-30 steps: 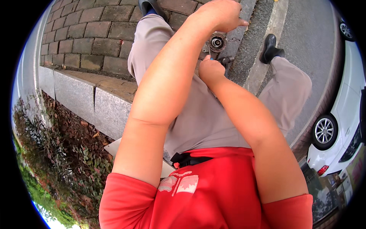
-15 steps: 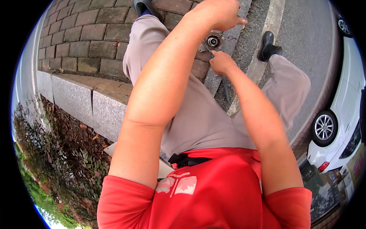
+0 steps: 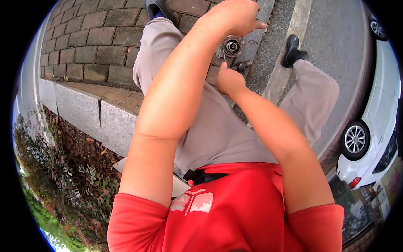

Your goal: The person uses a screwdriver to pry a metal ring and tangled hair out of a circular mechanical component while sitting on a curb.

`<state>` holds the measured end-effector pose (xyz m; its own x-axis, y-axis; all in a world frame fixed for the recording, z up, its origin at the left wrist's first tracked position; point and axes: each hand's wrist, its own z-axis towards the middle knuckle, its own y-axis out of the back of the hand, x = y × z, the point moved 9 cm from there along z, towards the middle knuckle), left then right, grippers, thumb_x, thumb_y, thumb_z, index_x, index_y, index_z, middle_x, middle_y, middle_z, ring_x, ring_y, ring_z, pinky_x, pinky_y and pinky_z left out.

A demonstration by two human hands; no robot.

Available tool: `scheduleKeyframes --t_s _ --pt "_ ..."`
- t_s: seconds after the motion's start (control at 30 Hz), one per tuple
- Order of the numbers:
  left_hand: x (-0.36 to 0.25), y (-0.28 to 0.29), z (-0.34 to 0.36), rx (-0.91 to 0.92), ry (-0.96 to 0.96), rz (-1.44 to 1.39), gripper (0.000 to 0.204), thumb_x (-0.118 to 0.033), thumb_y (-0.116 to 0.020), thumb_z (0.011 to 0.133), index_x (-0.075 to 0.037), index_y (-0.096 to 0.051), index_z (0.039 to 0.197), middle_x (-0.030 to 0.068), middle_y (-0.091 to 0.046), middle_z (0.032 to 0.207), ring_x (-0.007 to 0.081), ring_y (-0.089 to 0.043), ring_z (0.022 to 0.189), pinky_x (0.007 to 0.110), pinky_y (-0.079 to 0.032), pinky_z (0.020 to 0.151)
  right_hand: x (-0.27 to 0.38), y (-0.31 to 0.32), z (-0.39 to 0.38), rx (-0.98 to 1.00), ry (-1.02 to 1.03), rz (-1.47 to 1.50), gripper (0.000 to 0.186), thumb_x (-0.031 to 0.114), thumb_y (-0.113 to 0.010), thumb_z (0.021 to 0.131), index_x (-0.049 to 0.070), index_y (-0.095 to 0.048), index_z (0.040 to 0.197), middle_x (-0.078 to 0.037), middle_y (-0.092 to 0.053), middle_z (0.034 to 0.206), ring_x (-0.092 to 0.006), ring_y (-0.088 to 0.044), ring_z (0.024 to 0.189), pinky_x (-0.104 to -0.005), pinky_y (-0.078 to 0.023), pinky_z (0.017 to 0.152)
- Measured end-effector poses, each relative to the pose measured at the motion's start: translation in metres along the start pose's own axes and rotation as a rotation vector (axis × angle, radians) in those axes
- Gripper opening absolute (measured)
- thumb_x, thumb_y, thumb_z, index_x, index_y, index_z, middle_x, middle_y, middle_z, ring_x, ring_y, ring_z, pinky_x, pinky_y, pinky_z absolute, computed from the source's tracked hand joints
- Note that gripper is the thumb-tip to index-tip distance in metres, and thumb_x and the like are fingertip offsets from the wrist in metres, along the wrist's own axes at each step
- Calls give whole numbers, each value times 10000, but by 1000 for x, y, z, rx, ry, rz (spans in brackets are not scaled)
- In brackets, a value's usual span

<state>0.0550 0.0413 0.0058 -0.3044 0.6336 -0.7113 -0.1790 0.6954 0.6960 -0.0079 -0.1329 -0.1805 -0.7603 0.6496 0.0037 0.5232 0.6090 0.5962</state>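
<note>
A round, greasy metal part with a ringed centre lies on the pavers beside the kerb, between my legs. From below it, my right hand is closed around a screwdriver. Its thin shaft points up to the part's left rim, and only a bit of blue handle shows. My left hand is above the part at the upper edge, curled, with one digit sticking out to the right. Whatever it grips is hidden. A dark metal tool, perhaps a hammer head, lies just right of my right hand.
Brick pavers spread to the left, bordered by a granite kerb and shrubs. To the right run asphalt and a painted line. A white car is at the far right. My dark shoes flank the work.
My right hand has moved left with the screwdriver, whose shaft now shows at the part's left side. The dark tool's head has come into view. My left hand has shifted slightly left.
</note>
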Motion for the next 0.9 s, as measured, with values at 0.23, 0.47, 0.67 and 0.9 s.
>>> scheduleKeyframes --t_s 0.23,0.47,0.67,0.9 --pt "-8 -4 5 -6 -44 17 415 -322 -686 842 51 -637 1017 270 -660 1003 414 -624 998 474 -498 865 -37 -9 -2 -206 -93 627 541 188 -554 828 -97 -477 1282 -319 -626 1112 -455 -599 1073 -468 -481 913" --pt "-2 -6 5 -3 7 4 450 -333 -684 845 39 -632 1094 270 -655 1045 408 -619 1031 464 -498 888 -26 -14 11 15 -127 457 301 163 -552 846 -55 -692 999 -289 -634 1135 -408 -617 1085 -444 -495 925" --pt "2 -9 2 47 51 47 492 -356 -673 856 37 -609 1145 269 -652 1068 406 -617 1044 467 -494 900 -6 -54 15 281 -238 790 371 226 -730 806 -91 -658 987 -238 -681 1031 -315 -713 840 -424 -579 612" --pt "-4 -6 1 99 69 40 488 -351 -667 866 48 -600 1139 281 -650 1055 412 -617 1037 467 -496 892 21 -108 56 197 -376 1296 383 245 -801 793 -41 -546 792 -126 -588 702 -228 -587 506 -360 -474 380"
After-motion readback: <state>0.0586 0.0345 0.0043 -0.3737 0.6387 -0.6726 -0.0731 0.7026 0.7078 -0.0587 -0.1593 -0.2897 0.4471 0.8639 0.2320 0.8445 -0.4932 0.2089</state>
